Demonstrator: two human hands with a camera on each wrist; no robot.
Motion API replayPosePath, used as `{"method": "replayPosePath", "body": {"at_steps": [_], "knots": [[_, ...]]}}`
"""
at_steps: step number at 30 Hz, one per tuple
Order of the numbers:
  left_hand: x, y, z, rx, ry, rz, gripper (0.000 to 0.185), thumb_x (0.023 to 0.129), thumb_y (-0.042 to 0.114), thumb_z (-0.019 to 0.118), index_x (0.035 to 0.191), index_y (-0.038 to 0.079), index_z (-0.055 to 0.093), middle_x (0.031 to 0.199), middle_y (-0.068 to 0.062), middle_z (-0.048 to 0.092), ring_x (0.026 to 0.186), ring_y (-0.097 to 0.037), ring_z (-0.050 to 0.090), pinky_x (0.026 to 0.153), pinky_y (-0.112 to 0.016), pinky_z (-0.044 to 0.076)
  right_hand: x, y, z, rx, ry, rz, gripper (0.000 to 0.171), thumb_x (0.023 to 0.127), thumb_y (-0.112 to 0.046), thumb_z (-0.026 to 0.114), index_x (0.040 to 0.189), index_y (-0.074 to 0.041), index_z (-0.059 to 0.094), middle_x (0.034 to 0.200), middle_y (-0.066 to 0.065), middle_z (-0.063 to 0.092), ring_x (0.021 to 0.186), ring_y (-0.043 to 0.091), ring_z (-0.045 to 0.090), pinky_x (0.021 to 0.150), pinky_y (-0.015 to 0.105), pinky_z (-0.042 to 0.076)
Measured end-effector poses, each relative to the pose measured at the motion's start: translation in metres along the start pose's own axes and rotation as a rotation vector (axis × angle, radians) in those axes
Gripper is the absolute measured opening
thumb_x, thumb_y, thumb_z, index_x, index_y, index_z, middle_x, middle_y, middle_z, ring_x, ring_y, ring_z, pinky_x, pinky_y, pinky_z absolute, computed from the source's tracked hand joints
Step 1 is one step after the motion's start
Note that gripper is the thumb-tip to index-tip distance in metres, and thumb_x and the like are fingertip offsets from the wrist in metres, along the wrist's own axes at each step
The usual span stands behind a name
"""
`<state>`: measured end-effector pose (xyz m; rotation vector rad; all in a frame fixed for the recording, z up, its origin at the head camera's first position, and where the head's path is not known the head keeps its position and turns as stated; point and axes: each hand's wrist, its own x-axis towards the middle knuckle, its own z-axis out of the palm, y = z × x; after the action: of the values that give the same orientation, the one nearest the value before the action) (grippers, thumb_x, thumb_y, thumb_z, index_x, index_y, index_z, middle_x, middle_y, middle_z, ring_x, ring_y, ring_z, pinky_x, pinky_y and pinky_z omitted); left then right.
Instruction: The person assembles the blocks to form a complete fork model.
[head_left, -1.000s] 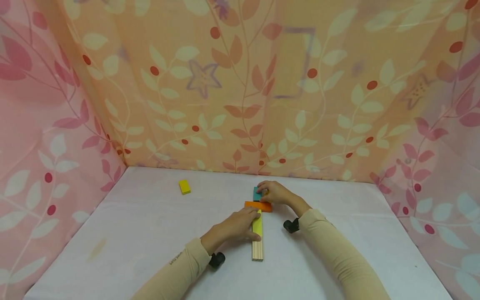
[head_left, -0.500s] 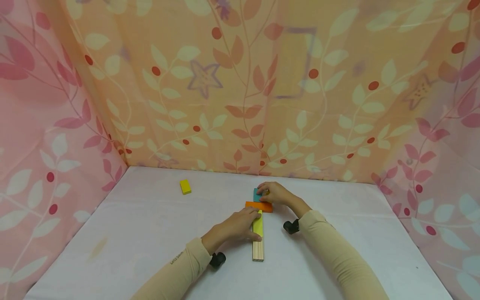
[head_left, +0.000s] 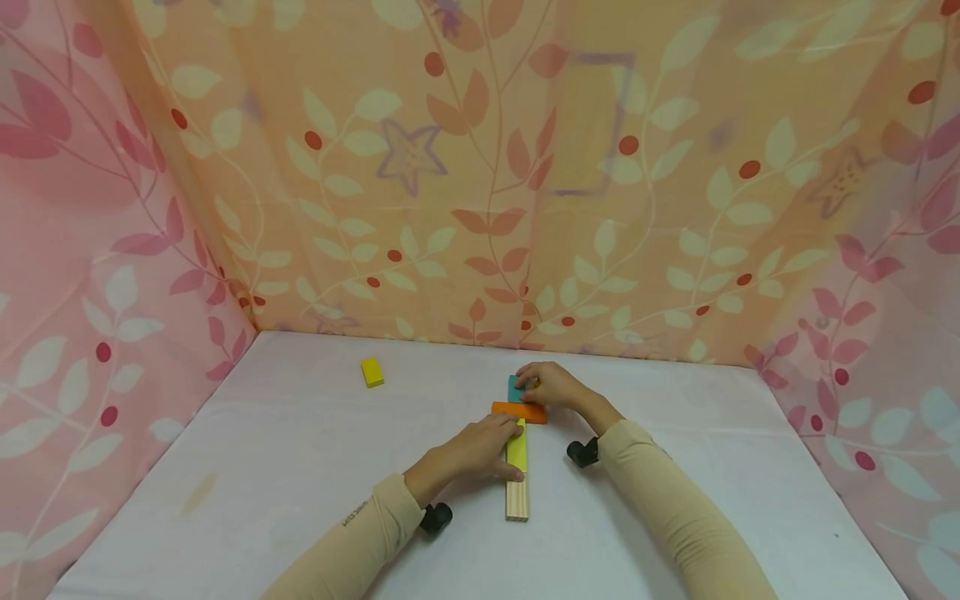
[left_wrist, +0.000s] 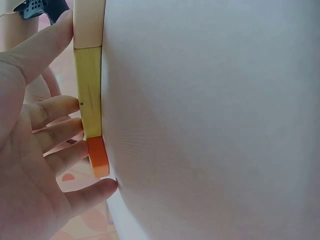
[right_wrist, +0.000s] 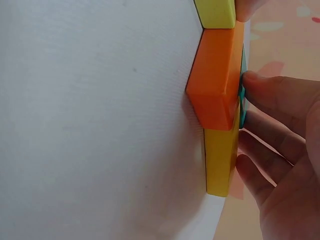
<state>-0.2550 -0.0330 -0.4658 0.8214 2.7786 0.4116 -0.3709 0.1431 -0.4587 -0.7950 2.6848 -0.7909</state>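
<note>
My left hand (head_left: 472,447) lies over a light yellow block (head_left: 517,446), its fingertips along the top edge. This block runs in line with a bare wood block (head_left: 517,500) in front and meets a crosswise orange block (head_left: 519,412) behind. In the left wrist view the thumb is beside the wood block and one fingertip is near the orange block's end. Beyond the orange block, my right hand (head_left: 555,386) rests its thumb and fingertips on a teal block (head_left: 514,388) and a deeper yellow block (right_wrist: 220,160), which is mostly hidden by the hand in the head view.
A loose yellow block (head_left: 372,372) lies at the back left of the white-covered table (head_left: 300,467). Floral curtains (head_left: 480,208) enclose the back and both sides. Black wrist devices (head_left: 583,453) hang under both wrists, close over the table.
</note>
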Motion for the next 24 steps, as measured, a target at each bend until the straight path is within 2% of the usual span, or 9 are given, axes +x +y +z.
{"method": "replayPosePath", "body": {"at_steps": [8,15,24], "knots": [[-0.0002,-0.0005,-0.0002,-0.013,0.003,-0.001,0.072,0.072,0.055,0.065,0.129,0.015,0.046,0.137,-0.001,0.042,0.126,-0.017,0.038,0.101,-0.039,0.04,0.0029,-0.0009,-0.0022,-0.008,-0.008,0.032,0.013,0.078,-0.015,0.068,0.091,-0.015,0.071,0.121,0.004,0.06,0.119,0.026,0.048,0.102,0.045,0.037],[-0.0002,0.0021,-0.0017,-0.025,-0.004,-0.024,0.071,0.072,0.055,0.066,0.129,0.016,0.047,0.138,-0.001,0.041,0.127,-0.017,0.037,0.1,-0.043,0.04,0.004,-0.002,-0.0044,-0.023,-0.02,0.052,0.011,0.078,-0.015,0.069,0.089,-0.015,0.072,0.12,0.003,0.061,0.117,0.026,0.049,0.102,0.046,0.037],[0.0011,0.0035,-0.0024,-0.003,-0.021,-0.04,0.071,0.071,0.056,0.066,0.128,0.016,0.048,0.138,-0.001,0.042,0.126,-0.017,0.038,0.098,-0.042,0.041,0.0038,-0.0035,-0.0014,-0.036,-0.016,0.011,0.012,0.079,-0.012,0.067,0.09,-0.011,0.072,0.12,0.005,0.06,0.117,0.027,0.05,0.102,0.046,0.037]]}}
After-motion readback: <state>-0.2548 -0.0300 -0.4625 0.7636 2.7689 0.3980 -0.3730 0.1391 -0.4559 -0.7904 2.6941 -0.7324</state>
